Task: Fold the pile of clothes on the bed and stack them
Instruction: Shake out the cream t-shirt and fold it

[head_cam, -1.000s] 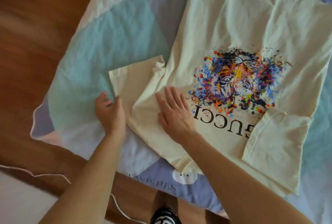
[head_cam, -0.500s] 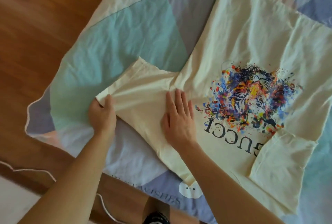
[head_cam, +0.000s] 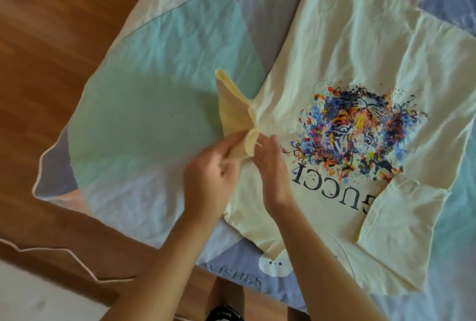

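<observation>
T-shirt (head_cam: 347, 68): flat on bed, print up
Left hand (head_cam: 208, 179): grip pinches raised sleeve (head_cam: 233, 112), nearer
Right hand (head_cam: 270, 166): fingers straight, pressing beside sleeve

Both forearms bare, no sleeves/jewellery seen; black shoe (head_cam: 224, 313) w/ white lettering at bottom.

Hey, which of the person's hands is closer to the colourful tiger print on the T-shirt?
The right hand. It rests on the T-shirt just left of the tiger print in the picture, while the left hand grips the lifted sleeve farther left, beyond the right hand.
</observation>
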